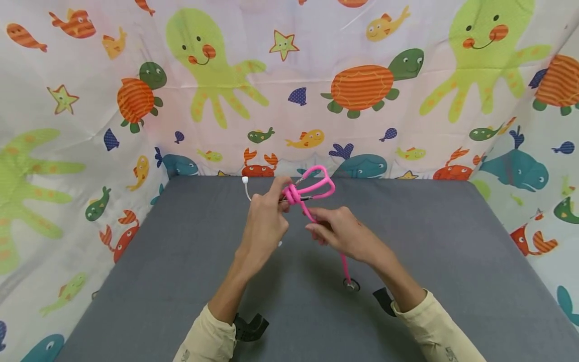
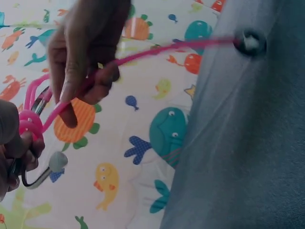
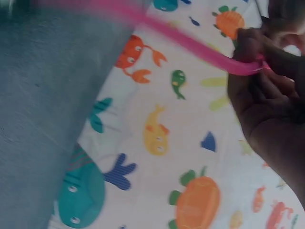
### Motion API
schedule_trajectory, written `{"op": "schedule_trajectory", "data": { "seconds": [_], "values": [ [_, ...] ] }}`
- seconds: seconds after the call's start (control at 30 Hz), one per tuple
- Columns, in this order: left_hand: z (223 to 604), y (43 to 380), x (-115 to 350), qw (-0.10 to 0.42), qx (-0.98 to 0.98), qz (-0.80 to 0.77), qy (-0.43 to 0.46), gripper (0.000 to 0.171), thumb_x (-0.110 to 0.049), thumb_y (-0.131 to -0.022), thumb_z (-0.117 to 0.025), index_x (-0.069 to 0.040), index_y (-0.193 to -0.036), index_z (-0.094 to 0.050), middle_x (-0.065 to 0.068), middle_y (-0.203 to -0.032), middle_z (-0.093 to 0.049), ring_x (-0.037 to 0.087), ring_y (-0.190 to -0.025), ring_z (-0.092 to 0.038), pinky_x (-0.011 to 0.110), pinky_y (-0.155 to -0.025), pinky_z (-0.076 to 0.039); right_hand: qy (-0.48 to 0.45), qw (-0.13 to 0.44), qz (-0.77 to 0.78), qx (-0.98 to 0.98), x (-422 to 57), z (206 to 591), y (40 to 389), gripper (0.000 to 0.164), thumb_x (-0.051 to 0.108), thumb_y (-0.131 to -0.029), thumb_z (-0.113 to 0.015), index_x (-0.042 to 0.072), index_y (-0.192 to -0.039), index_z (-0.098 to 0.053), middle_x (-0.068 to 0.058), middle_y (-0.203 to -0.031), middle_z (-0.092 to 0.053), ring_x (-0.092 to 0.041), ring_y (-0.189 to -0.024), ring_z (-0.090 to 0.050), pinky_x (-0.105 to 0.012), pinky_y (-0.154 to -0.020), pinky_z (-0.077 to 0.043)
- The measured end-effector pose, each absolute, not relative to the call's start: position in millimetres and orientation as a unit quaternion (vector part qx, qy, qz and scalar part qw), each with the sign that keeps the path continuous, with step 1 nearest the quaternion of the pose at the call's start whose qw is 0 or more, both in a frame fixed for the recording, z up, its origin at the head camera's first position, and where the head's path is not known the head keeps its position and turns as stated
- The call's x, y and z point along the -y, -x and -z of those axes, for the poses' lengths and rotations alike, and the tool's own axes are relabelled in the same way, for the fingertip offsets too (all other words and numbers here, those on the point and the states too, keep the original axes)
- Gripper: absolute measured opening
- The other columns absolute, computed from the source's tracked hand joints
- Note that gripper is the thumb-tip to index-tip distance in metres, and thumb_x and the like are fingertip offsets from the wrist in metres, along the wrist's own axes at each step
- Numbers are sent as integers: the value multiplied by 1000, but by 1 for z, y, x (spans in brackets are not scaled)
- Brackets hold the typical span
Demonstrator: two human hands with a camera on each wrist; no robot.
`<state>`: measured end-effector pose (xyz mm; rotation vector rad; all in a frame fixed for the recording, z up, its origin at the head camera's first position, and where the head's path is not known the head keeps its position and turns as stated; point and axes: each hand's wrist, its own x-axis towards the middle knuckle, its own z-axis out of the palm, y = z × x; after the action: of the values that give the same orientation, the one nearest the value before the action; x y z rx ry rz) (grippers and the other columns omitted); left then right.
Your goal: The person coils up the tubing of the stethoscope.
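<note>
A pink stethoscope is held up above the grey surface, its tubing looped and wound around the metal ear tubes. My left hand grips the wound bundle and the ear tubes. One white ear tip sticks out beyond its fingers; the other ear tip shows in the left wrist view. Close by on the right, my right hand pinches the free length of tubing just below the coils. From that hand the tubing runs down to the round chest piece, which hangs loose. Fingers partly hide the coils.
A grey cloth-covered table lies under both hands. Behind it and at the sides hangs a white curtain printed with sea animals. Black wrist mounts sit by the sleeves.
</note>
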<state>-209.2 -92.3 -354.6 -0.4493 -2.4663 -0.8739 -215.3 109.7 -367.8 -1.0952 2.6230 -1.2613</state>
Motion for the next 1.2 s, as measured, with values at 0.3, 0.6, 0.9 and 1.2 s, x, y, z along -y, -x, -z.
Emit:
{"op": "schedule_trajectory", "data": {
  "seconds": [0.3,0.6,0.9,1.2],
  "values": [
    [355,205,86,240,941,188,143,46,4,-82,-81,-9,-125,-68,4,-77,-74,18,-62,-57,31,-68,-38,333,-56,258,-905,-113,343,199,22,11,-90,-82,5,-110,-77,3,-63,-57,-3,-52,-46,-18,-50,-40],
    [353,204,81,211,960,85,164,35,-11,-82,-89,-13,-112,-69,5,-81,-78,18,-68,-64,30,-69,-39,339,-223,166,-899,-113,326,196,27,10,-80,-90,6,-105,-81,-9,-86,-67,-19,-77,-56,-29,-70,-49],
    [351,199,87,121,950,119,261,27,-3,-88,-80,-13,-110,-67,2,-71,-70,12,-59,-50,26,-68,-38,378,-308,147,-861,-114,319,224,23,10,-73,-95,6,-90,-81,-8,-83,-73,-24,-83,-62,-34,-72,-43],
    [336,185,103,58,920,226,316,37,9,-88,-72,-20,-110,-69,-4,-81,-76,11,-68,-66,21,-61,-45,423,-147,280,-849,-128,325,252,20,15,-78,-92,9,-92,-80,0,-85,-77,-13,-82,-70,-31,-76,-60]
  ]
}}
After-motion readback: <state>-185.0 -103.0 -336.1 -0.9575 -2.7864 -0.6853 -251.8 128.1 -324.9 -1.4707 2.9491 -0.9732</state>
